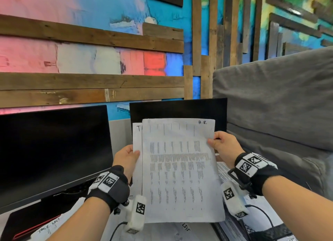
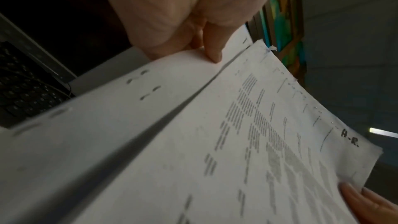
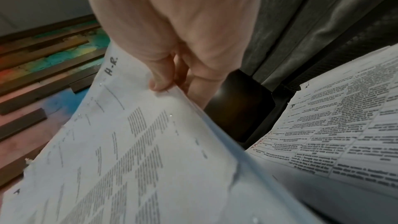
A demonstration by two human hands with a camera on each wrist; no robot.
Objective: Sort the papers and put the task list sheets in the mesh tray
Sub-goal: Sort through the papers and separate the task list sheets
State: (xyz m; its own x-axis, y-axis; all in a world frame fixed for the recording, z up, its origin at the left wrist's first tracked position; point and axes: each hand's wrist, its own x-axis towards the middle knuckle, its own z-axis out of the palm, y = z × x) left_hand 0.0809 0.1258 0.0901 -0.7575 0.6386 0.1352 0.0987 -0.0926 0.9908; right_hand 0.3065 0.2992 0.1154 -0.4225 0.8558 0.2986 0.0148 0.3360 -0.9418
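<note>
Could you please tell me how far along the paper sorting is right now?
Mid-sort. Nothing visibly filed: the mesh tray is barely in view. Left hand grips a back sheet; right hand pinches the H.R. sheet. Loose sheets remain below.

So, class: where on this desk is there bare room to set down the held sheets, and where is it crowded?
Bare: only a narrow desk strip between the laptop and the loose sheets in front, crossed by a cable. Crowded: the mesh tray at right already carries printed pages. The held sheets hide the desk behind them.
</note>
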